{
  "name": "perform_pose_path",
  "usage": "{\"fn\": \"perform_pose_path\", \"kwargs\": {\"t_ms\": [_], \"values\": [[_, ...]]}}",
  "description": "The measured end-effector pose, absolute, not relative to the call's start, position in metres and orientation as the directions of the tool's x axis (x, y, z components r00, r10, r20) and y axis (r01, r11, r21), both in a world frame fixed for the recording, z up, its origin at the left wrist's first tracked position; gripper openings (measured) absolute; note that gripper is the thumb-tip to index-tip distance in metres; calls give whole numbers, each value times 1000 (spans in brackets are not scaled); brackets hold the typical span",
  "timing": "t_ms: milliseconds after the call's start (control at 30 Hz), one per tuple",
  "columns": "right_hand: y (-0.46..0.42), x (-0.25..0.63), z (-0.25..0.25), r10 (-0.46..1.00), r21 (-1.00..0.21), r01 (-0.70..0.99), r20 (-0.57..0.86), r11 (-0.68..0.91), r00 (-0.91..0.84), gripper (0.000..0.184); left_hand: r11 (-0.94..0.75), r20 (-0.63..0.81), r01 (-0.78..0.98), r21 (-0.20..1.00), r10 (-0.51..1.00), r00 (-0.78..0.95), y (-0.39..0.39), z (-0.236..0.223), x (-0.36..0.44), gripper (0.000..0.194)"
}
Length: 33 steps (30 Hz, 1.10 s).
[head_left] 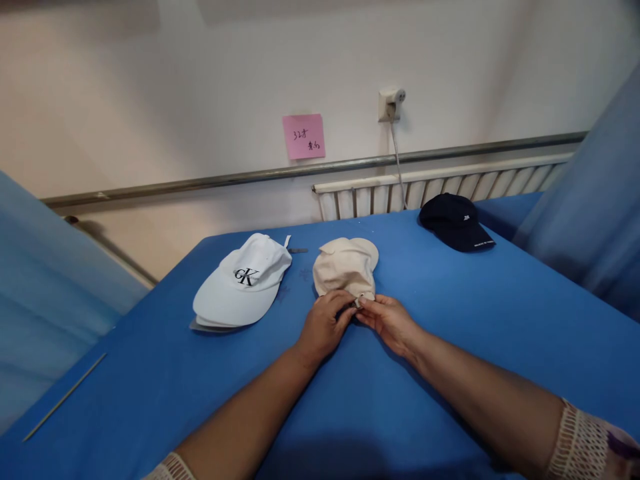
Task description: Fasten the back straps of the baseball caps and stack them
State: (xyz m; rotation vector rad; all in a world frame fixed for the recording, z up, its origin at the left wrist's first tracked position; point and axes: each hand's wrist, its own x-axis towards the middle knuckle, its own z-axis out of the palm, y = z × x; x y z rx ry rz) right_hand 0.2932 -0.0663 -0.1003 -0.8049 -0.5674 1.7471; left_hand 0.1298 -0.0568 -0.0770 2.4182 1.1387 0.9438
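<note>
A beige baseball cap (345, 267) rests on the blue-covered table (425, 407), its brim pointing away from me and its back strap toward me. My left hand (326, 322) pinches the strap end of the cap from the left. From the right, my right hand (391, 323) grips the same strap near a small metal buckle (358, 302). Both sets of fingertips almost meet there and partly hide the strap. Left of the beige cap lies a white cap (245, 283) with black "CK" letters, with another brim showing beneath its own.
A dark navy cap (453, 221) sits at the back right. A thin stick (65, 398) lies at the left edge. Behind are a white radiator (370, 200), a metal rail (240, 177), a plugged-in cord (397, 157) and a pink note (304, 136). Blue curtains (45, 300) hang at both sides.
</note>
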Motion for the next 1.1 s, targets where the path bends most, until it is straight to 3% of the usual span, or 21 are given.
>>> {"fn": "perform_pose_path", "kwargs": {"t_ms": [567, 1100], "values": [[-69, 292, -92, 949, -725, -615, -274, -309, -153, 30, -637, 468, 696, 332, 752, 465, -55, -81, 133, 17], [-66, 296, -95, 954, -646, -703, -229, -298, -193, 23, -616, 451, 653, 441, 781, 432, -56, -80, 134, 21]]}}
